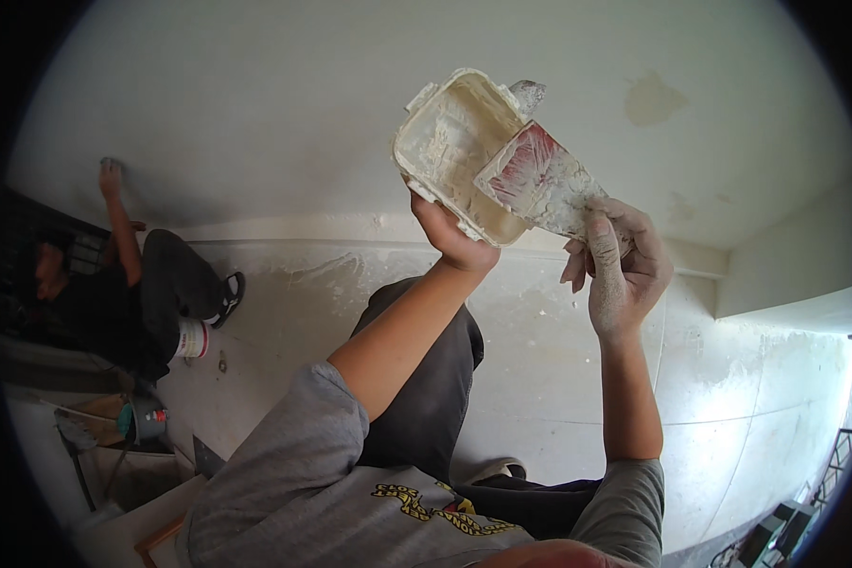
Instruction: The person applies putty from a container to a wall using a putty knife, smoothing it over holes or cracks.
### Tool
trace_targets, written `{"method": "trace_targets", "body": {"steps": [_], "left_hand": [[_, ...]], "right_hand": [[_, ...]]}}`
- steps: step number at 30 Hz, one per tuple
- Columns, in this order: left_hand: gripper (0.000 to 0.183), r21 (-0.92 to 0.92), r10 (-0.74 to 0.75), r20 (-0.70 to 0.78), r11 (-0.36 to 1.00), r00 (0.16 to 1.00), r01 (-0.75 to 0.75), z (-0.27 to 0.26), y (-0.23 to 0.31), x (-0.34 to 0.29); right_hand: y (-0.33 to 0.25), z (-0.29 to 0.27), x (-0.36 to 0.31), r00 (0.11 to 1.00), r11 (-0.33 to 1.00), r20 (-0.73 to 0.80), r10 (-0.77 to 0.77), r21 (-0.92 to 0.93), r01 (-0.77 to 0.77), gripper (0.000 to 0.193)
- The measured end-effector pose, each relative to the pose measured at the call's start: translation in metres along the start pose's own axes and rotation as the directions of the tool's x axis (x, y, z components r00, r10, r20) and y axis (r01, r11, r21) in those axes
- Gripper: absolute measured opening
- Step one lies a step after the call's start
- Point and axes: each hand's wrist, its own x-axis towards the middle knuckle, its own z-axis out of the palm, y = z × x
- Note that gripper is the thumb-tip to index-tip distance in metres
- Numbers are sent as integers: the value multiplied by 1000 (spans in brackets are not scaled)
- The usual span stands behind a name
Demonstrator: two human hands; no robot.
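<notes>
Two decent grips imo: left hand [456, 243] cups tub [492, 218] at 6 o'clock, right fingers [604, 239] pinch scraper's [539, 175] 4 o'clock end; both probably light, stiff, slick.

Yellow lettering [435, 509] crosses the grey shirt [293, 473]; red markings [202, 339] on the white bucket [189, 335] are too small to read.

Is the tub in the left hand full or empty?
Nearly empty, where visible: the tub has only pale paste smeared inside; the scraper hides part.
</notes>
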Motion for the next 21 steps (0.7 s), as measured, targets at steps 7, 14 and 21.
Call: {"method": "trace_targets", "body": {"steps": [7, 14, 21], "left_hand": [[64, -40, -77, -58, 996, 995, 74, 8, -22, 2], [66, 29, -172, -58, 984, 983, 174, 7, -23, 3], [66, 18, -178, -4, 984, 984, 178, 7, -30, -6]], "right_hand": [[4, -17, 2, 963, 992, 256, 89, -112, -62, 72], [7, -41, 4, 980, 973, 164, -111, -183, 141, 73], [-1, -29, 9, 1000, 1000, 1, 16, -8, -16, 87]]}}
